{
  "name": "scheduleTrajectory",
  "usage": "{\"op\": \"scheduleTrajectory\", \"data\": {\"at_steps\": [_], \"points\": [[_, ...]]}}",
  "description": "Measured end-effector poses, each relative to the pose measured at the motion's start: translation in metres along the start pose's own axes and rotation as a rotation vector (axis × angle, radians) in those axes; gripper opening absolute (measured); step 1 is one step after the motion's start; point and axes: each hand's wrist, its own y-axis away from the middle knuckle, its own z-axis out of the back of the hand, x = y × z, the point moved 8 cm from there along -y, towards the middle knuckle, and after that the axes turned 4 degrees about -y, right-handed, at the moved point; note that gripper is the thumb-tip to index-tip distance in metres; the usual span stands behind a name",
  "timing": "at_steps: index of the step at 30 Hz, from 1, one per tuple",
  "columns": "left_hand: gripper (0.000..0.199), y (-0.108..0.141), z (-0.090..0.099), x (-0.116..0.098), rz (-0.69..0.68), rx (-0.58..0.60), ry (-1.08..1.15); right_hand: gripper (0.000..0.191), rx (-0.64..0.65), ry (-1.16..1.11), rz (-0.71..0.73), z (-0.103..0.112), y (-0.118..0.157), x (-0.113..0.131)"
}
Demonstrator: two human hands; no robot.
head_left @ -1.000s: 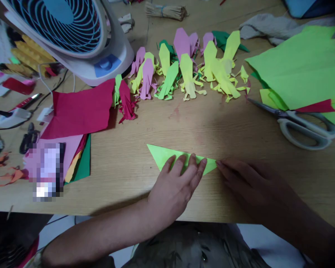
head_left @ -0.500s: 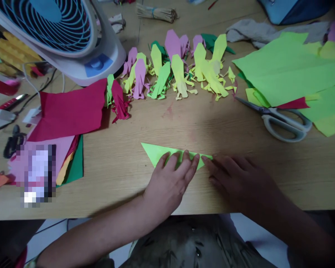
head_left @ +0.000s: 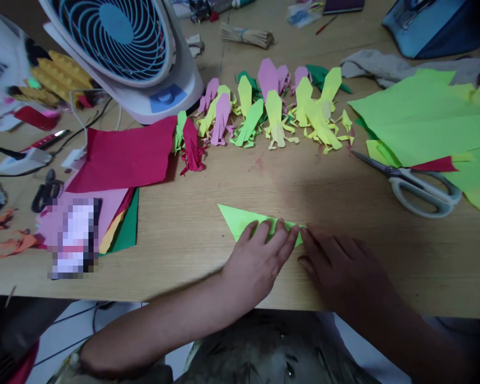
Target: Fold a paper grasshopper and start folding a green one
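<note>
A light green sheet of paper, folded to a triangle, lies flat on the wooden table in front of me. My left hand rests on it with spread, slightly bent fingers pressing its middle and covering much of it. At the triangle's right corner is my right hand; its index fingertip touches the corner while the thumb sits apart below, on the table. Beyond the hands stands a row of cut and folded paper figures in pink, yellow, green and red, with curled strips at their lower ends.
Scissors lie open at right beside a pile of green paper. To the left are a red sheet, more coloured paper and a blurred-out phone. A fan, a stick bundle and a blue bag stand farther back.
The whole view has shifted, so the table's things appear farther right. Both hands stay at the folded paper, with the right fingertips still at its corner and little movement against it.
</note>
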Motion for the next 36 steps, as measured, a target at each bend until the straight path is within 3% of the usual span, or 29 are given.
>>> {"op": "scheduleTrajectory", "data": {"at_steps": [12, 25, 36], "points": [[0.047, 0.013, 0.001, 0.009, 0.034, -0.041, -0.006, 0.035, -0.017, -0.036, 0.016, -0.002, 0.006, -0.004], [0.071, 0.034, -0.006, 0.027, 0.105, -0.092, 0.053, 0.035, -0.001, -0.047, 0.021, -0.001, 0.006, -0.003], [0.082, 0.033, -0.008, 0.027, 0.076, -0.106, 0.070, 0.038, 0.043, -0.011, 0.006, -0.003, 0.001, 0.001]]}}
